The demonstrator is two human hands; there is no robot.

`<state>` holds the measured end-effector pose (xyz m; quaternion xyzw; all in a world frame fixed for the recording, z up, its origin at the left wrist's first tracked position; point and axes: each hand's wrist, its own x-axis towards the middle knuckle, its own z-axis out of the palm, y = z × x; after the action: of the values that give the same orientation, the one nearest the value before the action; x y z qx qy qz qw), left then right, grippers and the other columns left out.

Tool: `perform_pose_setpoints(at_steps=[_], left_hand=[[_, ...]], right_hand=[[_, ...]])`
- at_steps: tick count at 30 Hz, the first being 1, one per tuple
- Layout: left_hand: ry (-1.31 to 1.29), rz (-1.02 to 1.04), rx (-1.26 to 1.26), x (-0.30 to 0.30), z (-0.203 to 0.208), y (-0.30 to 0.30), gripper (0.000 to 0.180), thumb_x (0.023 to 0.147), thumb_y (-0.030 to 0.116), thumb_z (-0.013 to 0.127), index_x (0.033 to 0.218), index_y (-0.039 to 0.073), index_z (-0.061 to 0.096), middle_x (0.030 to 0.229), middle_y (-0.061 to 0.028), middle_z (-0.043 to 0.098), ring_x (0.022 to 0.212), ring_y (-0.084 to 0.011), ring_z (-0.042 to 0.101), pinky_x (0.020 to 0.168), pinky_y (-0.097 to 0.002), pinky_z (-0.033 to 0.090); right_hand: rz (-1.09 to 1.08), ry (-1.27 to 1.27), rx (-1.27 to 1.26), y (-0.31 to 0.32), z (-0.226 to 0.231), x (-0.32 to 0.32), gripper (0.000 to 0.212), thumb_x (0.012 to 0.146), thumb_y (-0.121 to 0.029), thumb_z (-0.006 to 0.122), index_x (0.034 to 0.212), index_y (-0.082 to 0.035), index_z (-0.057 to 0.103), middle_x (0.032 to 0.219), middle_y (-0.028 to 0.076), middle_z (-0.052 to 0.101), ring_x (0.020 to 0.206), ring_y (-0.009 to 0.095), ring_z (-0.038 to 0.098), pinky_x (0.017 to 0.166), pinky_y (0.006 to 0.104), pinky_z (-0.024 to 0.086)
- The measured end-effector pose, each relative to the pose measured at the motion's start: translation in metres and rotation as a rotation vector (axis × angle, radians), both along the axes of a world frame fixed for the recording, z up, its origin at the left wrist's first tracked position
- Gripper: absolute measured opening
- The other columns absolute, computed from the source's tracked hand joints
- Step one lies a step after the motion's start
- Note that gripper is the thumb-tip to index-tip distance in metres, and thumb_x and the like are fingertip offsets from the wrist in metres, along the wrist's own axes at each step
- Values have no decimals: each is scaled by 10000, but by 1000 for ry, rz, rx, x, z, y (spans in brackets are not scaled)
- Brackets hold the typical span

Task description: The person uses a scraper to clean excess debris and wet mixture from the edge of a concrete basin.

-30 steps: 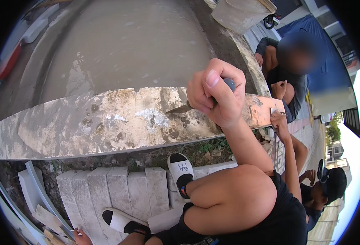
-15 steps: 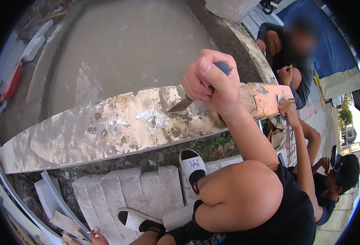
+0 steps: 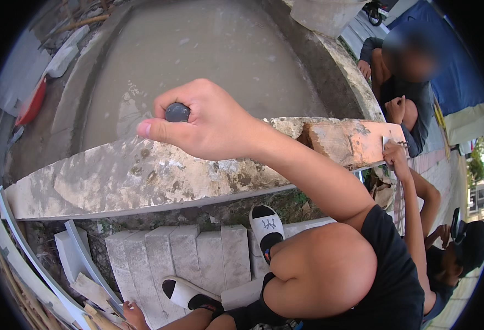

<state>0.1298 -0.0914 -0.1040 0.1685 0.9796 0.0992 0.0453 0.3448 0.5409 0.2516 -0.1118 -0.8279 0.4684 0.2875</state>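
My right hand (image 3: 198, 124) is closed in a fist around the dark rounded handle (image 3: 177, 113) of a scraper, above the low wall's top. The blade is hidden beneath the fist now; the earlier frame shows it as a tapering metal piece. Under the hand runs the wall (image 3: 104, 184), its pale surface patchy with peeling paint and stains. At the lower left edge, my left hand (image 3: 134, 315) shows only in part, beside some wood scraps (image 3: 100, 317). I cannot make out whether its fingers grip anything.
Murky water (image 3: 198, 55) fills the basin behind the wall. Pale blocks (image 3: 181, 256) lie by my slippers (image 3: 266, 223). At right, a co-worker's hand (image 3: 397, 154) holds a flat tool on the wall's end; another person (image 3: 407, 82) crouches beyond. A red basin (image 3: 32, 103) stands at left.
My right hand has moved left along the wall with the scraper, and its blade has gone out of sight. The whole view has shifted slightly.
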Motion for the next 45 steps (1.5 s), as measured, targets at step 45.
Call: perform_pose_setpoints(at_steps=[45], left_hand=[[-37,174,57,-13,-31,-51,356,801,84,677,1157,65,657,864,-99,693,798,-295,667,728,-432,524]], right_hand=[[89,431,-399,20,-20,66,374,1029,-230,512,706,-92,381,506,1,354,414,77,290,395,250,243]])
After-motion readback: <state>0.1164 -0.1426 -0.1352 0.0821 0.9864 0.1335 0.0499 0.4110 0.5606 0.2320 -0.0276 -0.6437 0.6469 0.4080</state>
